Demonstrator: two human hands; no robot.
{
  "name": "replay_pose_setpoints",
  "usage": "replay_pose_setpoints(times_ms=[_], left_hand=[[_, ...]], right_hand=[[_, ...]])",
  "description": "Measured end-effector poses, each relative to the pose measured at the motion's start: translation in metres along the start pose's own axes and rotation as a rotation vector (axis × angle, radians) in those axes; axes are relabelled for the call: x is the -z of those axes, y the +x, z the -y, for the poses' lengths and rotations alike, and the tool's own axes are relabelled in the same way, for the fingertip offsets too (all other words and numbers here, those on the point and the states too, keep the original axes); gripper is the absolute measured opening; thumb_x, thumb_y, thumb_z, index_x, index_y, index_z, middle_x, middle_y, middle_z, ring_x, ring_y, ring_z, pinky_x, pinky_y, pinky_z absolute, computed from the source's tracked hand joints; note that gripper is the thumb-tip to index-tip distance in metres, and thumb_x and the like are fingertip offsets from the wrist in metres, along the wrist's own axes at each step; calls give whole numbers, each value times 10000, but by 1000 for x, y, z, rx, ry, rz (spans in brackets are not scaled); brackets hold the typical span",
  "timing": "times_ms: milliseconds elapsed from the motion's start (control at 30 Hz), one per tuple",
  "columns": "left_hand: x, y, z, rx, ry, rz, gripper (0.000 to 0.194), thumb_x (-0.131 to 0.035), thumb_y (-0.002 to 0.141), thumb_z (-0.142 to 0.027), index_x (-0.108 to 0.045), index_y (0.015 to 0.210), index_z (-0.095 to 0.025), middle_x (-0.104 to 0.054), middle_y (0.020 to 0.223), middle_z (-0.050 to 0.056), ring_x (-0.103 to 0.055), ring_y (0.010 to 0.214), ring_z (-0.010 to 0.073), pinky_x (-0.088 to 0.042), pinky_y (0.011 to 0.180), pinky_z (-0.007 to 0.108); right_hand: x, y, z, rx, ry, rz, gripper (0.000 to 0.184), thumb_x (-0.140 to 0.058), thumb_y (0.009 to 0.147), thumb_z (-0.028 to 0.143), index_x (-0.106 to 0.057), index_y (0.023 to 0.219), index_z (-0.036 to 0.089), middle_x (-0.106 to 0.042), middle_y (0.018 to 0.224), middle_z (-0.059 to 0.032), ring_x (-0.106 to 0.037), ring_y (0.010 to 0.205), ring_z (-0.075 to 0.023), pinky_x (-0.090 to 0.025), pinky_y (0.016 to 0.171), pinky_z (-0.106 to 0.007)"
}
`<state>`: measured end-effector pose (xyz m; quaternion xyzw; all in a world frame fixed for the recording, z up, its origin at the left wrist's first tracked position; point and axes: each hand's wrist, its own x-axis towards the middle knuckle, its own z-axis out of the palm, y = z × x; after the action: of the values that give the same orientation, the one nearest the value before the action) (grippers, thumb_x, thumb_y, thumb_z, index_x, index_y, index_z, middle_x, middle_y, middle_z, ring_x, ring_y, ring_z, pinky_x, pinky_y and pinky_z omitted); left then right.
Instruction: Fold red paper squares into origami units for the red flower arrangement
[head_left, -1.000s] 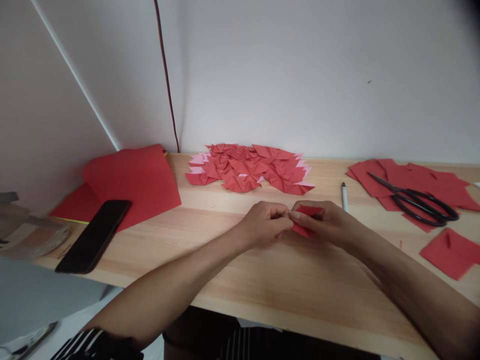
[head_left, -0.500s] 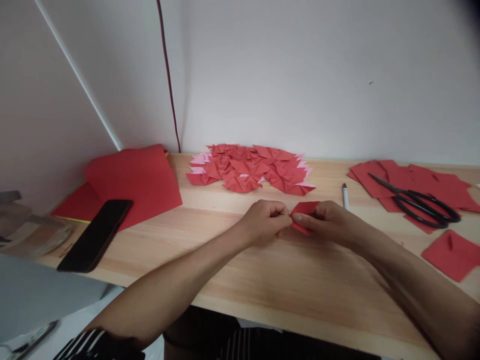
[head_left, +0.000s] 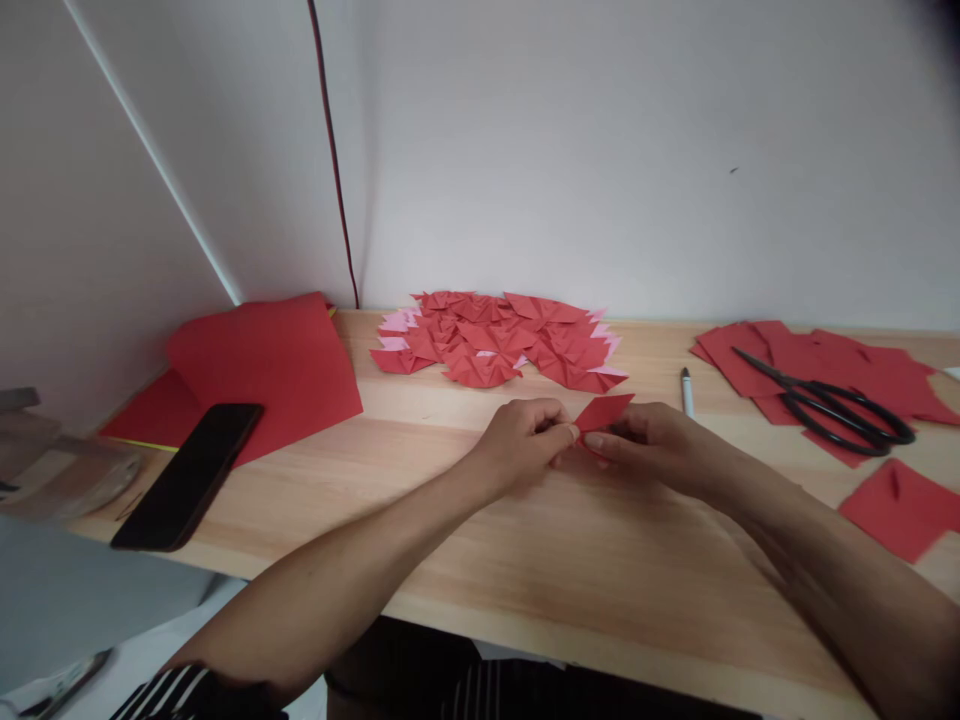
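Observation:
Between my two hands, a little above the wooden table, is a small folded piece of red paper. My left hand pinches its left corner between thumb and fingers. My right hand is closed on the paper's right side, thumb toward me, and the curled fingers hide part of it. Behind the hands lies a cluster of folded red and pink paper pieces in overlapping rows.
To the right are a white pen, black-handled scissors on red paper squares, and another red square nearer me. At left, a black phone overlaps large red sheets. A wall rises behind.
The red paper has tilted in my fingers, its upper flap now pointing up to the right. Both hands keep their grip with only slight movement.

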<state>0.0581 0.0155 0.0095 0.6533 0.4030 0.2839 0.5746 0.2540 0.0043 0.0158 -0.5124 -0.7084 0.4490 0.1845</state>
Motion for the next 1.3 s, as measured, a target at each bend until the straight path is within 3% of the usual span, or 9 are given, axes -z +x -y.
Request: replay_pose_setpoints(times_ms=[200,367,500,633,767,900,1033,1200,1300], left_hand=[[4,4,0,26,-151,-9,209,-552,802,-285,-490,645,-162,-474,491,-63,-376,371,40,-269,398,180],[8,6,0,-34,-221,-13,235,-572,816,-318,-502,665,-152,-468,521,-56,-386,398,35,-290,407,168],[10,5,-1,-17,-333,-2,237,-576,817,-316,-498,666,-152,-463,538,-52,-388,415,35,-290,410,165],[10,6,-2,22,-466,44,253,-582,819,-325,-484,661,-154,-476,544,-48,-389,405,33,-273,394,161],[9,6,-2,65,-547,65,249,-581,823,-288,-480,640,-152,-473,522,-38,-386,388,41,-257,372,164],[8,6,-2,186,-673,101,210,-564,827,-240,-485,655,-150,-468,508,-29,-393,386,52,-269,371,165],[6,4,-3,315,-791,156,178,-527,845,-217,-508,685,-140,-461,511,-23,-389,380,52,-264,376,164],[6,1,-7,451,-885,229,203,-483,856,-200,-513,667,-132,-428,486,-24,-335,356,41,-239,366,165],[6,0,-7,460,-835,249,195,-487,839,-199,-505,656,-138,-439,485,-24,-363,357,43,-257,365,161]], right_hand=[[0,0,2,-57,52,-131,532,-486,833,663,-547,580,200,-565,564,-20,-462,545,-136,-365,563,-285],[2,-2,-2,-68,339,-274,537,-472,844,684,-629,712,188,-615,677,-59,-536,636,-181,-407,593,-318],[3,-3,-2,38,415,-361,477,-440,897,620,-643,852,190,-603,735,-50,-529,652,-169,-424,600,-315],[1,-5,6,62,348,-447,312,-576,870,493,-599,1029,225,-589,744,-7,-515,621,-132,-402,543,-264],[-3,-5,14,127,305,-431,248,-633,811,369,-573,1006,229,-620,815,-16,-527,596,-115,-400,500,-242],[-7,-2,14,248,217,-433,237,-636,802,374,-590,986,231,-650,940,-61,-589,699,-150,-459,554,-266],[-8,-2,10,320,140,-495,167,-633,828,364,-603,928,235,-641,884,-50,-609,793,-177,-504,689,-304],[-10,-6,11,334,36,-489,125,-607,859,350,-629,907,237,-655,858,-40,-610,793,-184,-485,703,-315],[-11,-7,13,294,-18,-475,130,-578,878,348,-638,853,235,-649,795,-27,-584,739,-173,-452,671,-307]])
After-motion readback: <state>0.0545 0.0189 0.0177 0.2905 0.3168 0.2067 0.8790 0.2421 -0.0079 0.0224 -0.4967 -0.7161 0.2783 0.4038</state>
